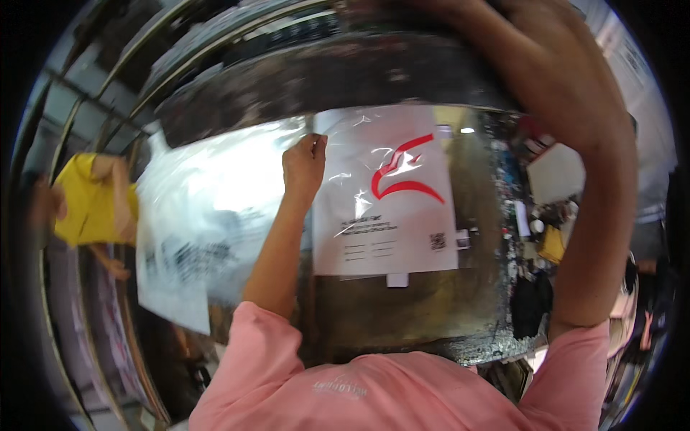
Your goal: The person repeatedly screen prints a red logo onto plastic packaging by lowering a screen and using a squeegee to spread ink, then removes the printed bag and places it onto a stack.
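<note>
A flat white package (388,208) in glossy clear wrap, marked with a red swoosh, lies on a brown worktop (402,316) in front of me. My left hand (304,164) pinches its upper left corner, fingers closed on the edge. Left of that hand spreads a crinkled clear plastic bag (208,194) with dark print. My right arm arcs up along the right side, and my right hand (363,8) is a blur at the top edge, above a dark blurred band (323,79). What that hand holds is hidden.
A person in a yellow top (90,201) stands at the far left beside long rails. Small cluttered items and a yellow object (552,244) crowd the right side. A small white tag (397,280) sits just below the package.
</note>
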